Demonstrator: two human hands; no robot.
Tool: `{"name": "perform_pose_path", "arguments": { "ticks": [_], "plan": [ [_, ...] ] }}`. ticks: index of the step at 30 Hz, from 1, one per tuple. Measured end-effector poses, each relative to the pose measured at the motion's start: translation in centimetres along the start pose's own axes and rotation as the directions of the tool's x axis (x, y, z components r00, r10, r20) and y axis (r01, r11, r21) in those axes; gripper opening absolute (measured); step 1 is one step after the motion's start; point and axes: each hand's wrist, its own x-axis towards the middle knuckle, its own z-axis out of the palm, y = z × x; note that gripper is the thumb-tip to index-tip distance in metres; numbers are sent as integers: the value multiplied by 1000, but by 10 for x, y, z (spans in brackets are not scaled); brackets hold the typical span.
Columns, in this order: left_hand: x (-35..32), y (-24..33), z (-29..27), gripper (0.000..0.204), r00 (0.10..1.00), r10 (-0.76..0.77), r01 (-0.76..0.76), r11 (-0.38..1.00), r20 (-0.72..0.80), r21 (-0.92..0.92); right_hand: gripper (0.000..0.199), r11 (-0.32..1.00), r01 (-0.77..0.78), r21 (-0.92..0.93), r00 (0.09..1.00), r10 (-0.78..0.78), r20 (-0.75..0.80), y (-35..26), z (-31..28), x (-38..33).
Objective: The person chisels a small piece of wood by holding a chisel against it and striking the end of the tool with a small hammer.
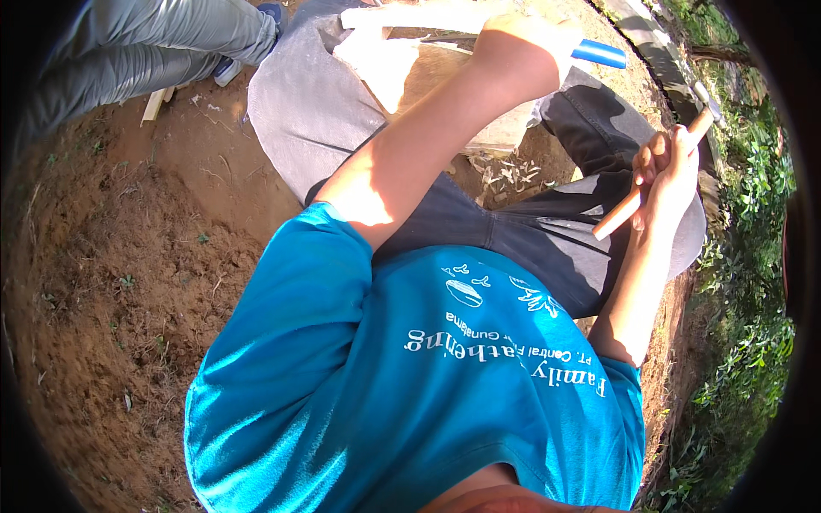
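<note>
My left hand (520,47) is closed around a tool with a blue handle (599,54), held over a pale block of wood (389,60) that rests between my knees. My right hand (667,171) grips the wooden handle of a hammer (650,184), raised to the right with its metal head (708,98) pointing away. The tool's working end is hidden behind my left hand. I wear a blue shirt and dark trousers.
Wood chips (505,171) lie on the ground under the block. Bare brown soil (128,282) spreads to the left. Another person's grey-trousered legs (145,43) and a shoe stand at the top left. Green plants (753,342) line the right side.
</note>
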Motion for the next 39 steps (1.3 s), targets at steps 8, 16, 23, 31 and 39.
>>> {"name": "perform_pose_path", "arguments": {
  "ticks": [8, 16, 23, 31, 39],
  "plan": [
    [-1, 3, -5, 26, 994, -105, 107, 991, 20, -77, 30, 959, -172, -225, 873, 254, 416, 8, -11, -7],
    [3, 4, -18, 26, 996, -77, 81, 994, 49, -75, 26, 991, -95, -98, 931, 124, 344, 11, -9, -4],
    [-10, -9, 9, 16, 998, -43, 36, 988, 41, 152, 27, 995, -97, 12, 976, 93, 196, 15, 0, -1],
    [-15, -2, 0, 18, 1000, -25, 25, 992, -7, 123, 32, 998, -31, -54, 976, 42, 214, 3, -1, -4],
    [2, 14, -38, 25, 998, -62, 61, 998, -21, -33, 33, 977, -8, 213, 977, -38, 210, -24, -45, -7]
  ]
}}
